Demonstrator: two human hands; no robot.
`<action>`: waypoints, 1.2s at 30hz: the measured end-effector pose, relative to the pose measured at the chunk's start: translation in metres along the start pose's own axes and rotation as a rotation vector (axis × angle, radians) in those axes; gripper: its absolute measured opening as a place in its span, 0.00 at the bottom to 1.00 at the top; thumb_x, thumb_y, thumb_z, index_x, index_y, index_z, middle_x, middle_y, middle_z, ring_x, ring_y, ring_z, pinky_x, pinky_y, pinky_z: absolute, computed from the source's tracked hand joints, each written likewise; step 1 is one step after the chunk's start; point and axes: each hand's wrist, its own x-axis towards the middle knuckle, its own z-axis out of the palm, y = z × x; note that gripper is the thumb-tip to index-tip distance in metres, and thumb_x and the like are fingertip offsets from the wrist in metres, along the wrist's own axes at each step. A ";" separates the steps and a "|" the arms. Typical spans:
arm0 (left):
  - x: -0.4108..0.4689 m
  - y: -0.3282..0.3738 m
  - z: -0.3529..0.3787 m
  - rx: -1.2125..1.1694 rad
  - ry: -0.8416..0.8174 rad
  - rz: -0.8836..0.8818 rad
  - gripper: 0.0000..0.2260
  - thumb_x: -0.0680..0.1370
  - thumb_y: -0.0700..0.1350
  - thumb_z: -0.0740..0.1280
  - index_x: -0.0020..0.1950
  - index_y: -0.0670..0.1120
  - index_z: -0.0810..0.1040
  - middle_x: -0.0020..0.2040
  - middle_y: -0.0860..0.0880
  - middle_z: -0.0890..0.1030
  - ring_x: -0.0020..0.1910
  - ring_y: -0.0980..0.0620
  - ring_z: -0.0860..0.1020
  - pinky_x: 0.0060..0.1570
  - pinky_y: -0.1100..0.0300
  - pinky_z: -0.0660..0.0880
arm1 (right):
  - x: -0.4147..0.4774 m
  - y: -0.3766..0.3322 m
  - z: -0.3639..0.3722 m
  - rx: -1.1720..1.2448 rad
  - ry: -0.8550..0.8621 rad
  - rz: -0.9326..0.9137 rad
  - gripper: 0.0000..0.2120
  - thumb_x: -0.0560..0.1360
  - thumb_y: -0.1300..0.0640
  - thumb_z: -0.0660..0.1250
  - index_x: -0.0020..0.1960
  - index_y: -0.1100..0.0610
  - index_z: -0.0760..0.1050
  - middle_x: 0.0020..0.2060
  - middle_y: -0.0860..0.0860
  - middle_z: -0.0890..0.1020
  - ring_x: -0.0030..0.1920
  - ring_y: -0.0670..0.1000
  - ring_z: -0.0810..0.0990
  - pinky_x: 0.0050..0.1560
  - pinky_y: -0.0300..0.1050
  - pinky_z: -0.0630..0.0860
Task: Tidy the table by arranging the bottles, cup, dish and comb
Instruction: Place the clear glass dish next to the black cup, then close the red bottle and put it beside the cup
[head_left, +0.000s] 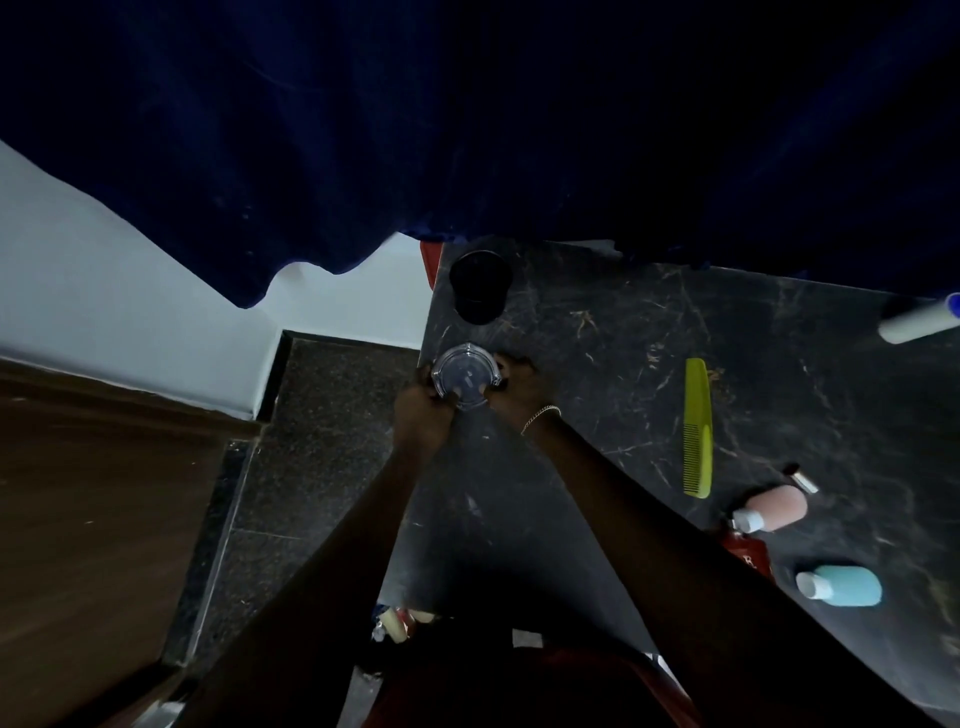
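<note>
A clear glass dish (464, 375) sits near the left edge of the dark marble table (597, 467), gripped on both sides by my left hand (423, 402) and my right hand (517, 382). Just beyond it stands a black cup (480, 286). A yellow-green comb (697, 426) lies flat right of centre. On the right lie a pink bottle (774, 509), a blue bottle (844, 584), and a red bottle (745, 553) partly hidden by my right arm. A white bottle with a blue cap (919, 319) lies at the far right edge.
A dark blue curtain (467, 130) hangs over the table's far edge. Left of the table are a dark speckled floor (311, 441), a white wall (130, 312) and a brown wooden surface (93, 509). A small silver item (802, 480) lies by the pink bottle.
</note>
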 end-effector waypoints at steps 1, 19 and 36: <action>-0.002 -0.001 -0.001 -0.004 0.005 0.004 0.18 0.79 0.44 0.73 0.67 0.39 0.78 0.58 0.36 0.84 0.58 0.36 0.82 0.55 0.58 0.74 | -0.004 0.000 0.001 -0.027 0.037 -0.021 0.16 0.72 0.58 0.71 0.59 0.59 0.80 0.55 0.58 0.84 0.58 0.58 0.81 0.58 0.44 0.74; -0.080 0.009 0.036 0.598 0.017 0.640 0.34 0.83 0.69 0.48 0.84 0.51 0.53 0.85 0.46 0.51 0.84 0.45 0.47 0.80 0.42 0.52 | -0.101 0.088 -0.045 -0.413 0.241 -0.217 0.38 0.77 0.34 0.56 0.80 0.53 0.56 0.79 0.55 0.59 0.79 0.58 0.59 0.72 0.60 0.65; -0.192 0.077 0.193 0.647 -0.138 0.846 0.33 0.84 0.66 0.51 0.84 0.49 0.55 0.85 0.46 0.52 0.85 0.46 0.47 0.80 0.41 0.57 | -0.218 0.250 -0.154 -0.219 0.416 -0.050 0.33 0.75 0.45 0.67 0.74 0.59 0.67 0.71 0.58 0.71 0.70 0.60 0.72 0.66 0.56 0.74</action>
